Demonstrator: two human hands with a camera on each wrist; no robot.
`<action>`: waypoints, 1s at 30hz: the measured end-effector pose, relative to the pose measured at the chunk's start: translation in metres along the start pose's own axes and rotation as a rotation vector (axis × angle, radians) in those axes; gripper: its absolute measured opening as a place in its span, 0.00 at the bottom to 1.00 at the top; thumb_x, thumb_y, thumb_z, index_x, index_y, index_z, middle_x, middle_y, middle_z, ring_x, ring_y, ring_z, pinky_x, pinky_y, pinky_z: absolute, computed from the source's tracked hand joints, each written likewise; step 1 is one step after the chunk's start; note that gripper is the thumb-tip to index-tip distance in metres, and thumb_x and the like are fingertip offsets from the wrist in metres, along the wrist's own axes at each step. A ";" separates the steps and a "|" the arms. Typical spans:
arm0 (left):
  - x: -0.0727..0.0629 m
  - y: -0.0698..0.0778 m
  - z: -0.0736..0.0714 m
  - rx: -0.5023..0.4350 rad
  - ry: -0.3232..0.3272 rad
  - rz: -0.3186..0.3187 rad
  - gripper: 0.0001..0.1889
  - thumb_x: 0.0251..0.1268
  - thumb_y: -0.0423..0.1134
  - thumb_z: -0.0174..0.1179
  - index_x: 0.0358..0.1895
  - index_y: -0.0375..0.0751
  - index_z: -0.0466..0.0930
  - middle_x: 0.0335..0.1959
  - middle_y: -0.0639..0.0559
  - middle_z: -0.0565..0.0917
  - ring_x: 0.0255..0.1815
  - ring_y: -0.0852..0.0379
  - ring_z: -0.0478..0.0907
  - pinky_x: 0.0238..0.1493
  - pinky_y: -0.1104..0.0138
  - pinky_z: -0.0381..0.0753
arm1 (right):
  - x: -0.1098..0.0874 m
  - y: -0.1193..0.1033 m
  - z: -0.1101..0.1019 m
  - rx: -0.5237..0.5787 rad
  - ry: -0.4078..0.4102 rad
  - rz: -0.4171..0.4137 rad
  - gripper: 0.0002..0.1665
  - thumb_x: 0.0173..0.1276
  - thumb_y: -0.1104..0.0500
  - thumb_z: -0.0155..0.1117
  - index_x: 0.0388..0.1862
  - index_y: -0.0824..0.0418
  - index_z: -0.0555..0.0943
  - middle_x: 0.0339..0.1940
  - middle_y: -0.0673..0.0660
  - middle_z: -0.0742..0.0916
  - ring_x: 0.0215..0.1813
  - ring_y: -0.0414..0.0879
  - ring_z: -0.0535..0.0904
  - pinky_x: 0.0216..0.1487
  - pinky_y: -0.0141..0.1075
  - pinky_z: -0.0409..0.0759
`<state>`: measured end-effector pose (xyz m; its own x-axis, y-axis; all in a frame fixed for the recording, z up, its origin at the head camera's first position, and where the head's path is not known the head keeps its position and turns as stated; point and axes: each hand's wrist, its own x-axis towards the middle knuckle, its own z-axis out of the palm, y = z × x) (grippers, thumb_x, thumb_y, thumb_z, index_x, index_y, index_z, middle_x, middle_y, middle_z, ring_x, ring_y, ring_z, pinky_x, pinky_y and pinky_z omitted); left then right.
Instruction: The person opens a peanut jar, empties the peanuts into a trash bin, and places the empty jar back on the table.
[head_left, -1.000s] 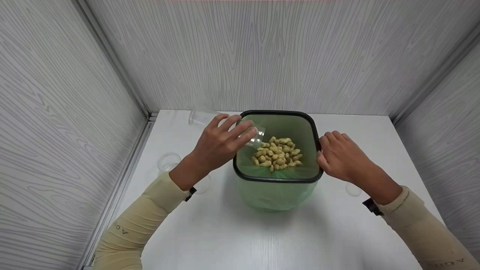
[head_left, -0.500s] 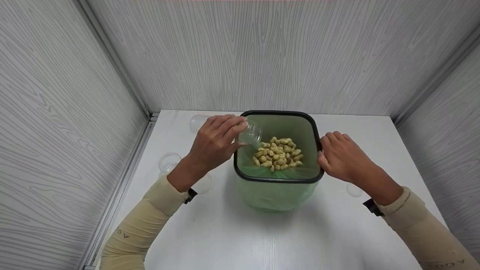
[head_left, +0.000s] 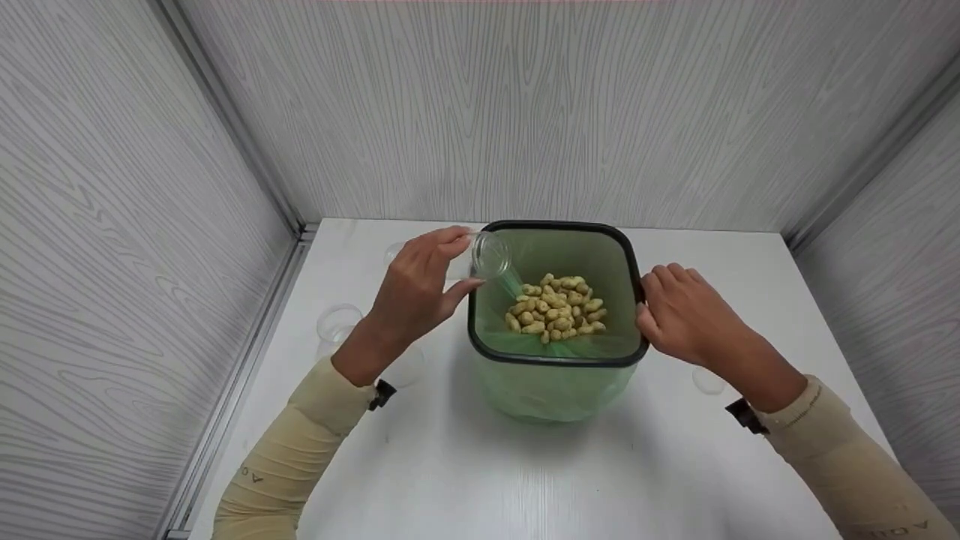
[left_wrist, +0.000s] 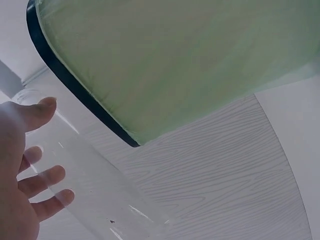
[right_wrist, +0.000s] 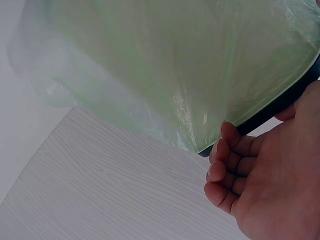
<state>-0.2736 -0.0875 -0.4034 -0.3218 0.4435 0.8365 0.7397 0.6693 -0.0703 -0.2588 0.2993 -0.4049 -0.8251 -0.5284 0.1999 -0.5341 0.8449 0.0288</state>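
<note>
My left hand (head_left: 412,289) holds a clear plastic jar (head_left: 491,255) at the left rim of a black-rimmed bin (head_left: 555,361) lined with a thin green bag (head_left: 555,394). The jar's round mouth faces up toward the head camera; the fingers hide part of its body. In the left wrist view the long jar (left_wrist: 110,185) looks see-through, with only a tiny dark speck in it. A pile of unshelled peanuts (head_left: 555,307) lies at the bottom of the bin. My right hand (head_left: 686,311) grips the bin's right rim, fingers curled over it in the right wrist view.
Left of the bin, a clear round container (head_left: 339,322) stands on the white table (head_left: 480,480). A faint clear disc (head_left: 406,366) lies near my left wrist, and another clear disc (head_left: 708,380) lies below my right hand. Wood-grain panels (head_left: 480,112) enclose the table.
The jar's mouth has risen from inside the bin, shifting left and turning upward. My left hand has moved slightly left, its thumb lower and more spread. The right hand and peanuts look unchanged.
</note>
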 end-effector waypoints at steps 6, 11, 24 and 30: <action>-0.005 -0.004 -0.003 -0.027 0.032 -0.057 0.34 0.52 0.36 0.80 0.59 0.30 0.72 0.56 0.36 0.82 0.56 0.42 0.84 0.58 0.51 0.86 | 0.003 -0.002 0.000 0.008 0.000 -0.004 0.15 0.74 0.55 0.43 0.36 0.66 0.71 0.33 0.59 0.76 0.38 0.53 0.68 0.44 0.46 0.68; -0.009 -0.006 -0.002 -0.072 0.055 -0.116 0.33 0.52 0.33 0.80 0.58 0.30 0.70 0.56 0.35 0.81 0.55 0.41 0.84 0.57 0.51 0.86 | 0.004 -0.002 -0.001 0.016 -0.002 0.001 0.15 0.75 0.55 0.43 0.37 0.66 0.71 0.34 0.59 0.76 0.38 0.53 0.68 0.44 0.47 0.68; -0.033 -0.016 0.008 -0.188 0.141 -0.413 0.34 0.49 0.33 0.81 0.55 0.33 0.67 0.55 0.35 0.78 0.59 0.40 0.84 0.59 0.47 0.85 | 0.002 0.000 0.000 0.024 -0.016 0.014 0.17 0.76 0.54 0.43 0.39 0.66 0.72 0.35 0.60 0.77 0.39 0.54 0.69 0.44 0.47 0.68; -0.044 -0.019 0.016 -0.194 0.152 -0.531 0.34 0.47 0.31 0.82 0.53 0.32 0.69 0.53 0.35 0.77 0.58 0.40 0.83 0.60 0.48 0.84 | 0.000 0.001 0.001 0.012 0.001 0.006 0.15 0.75 0.55 0.43 0.36 0.65 0.71 0.33 0.59 0.75 0.37 0.53 0.68 0.42 0.46 0.67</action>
<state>-0.2830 -0.1104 -0.4473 -0.6001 -0.0230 0.7996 0.5994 0.6490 0.4685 -0.2592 0.3001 -0.4064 -0.8283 -0.5229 0.2012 -0.5309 0.8473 0.0161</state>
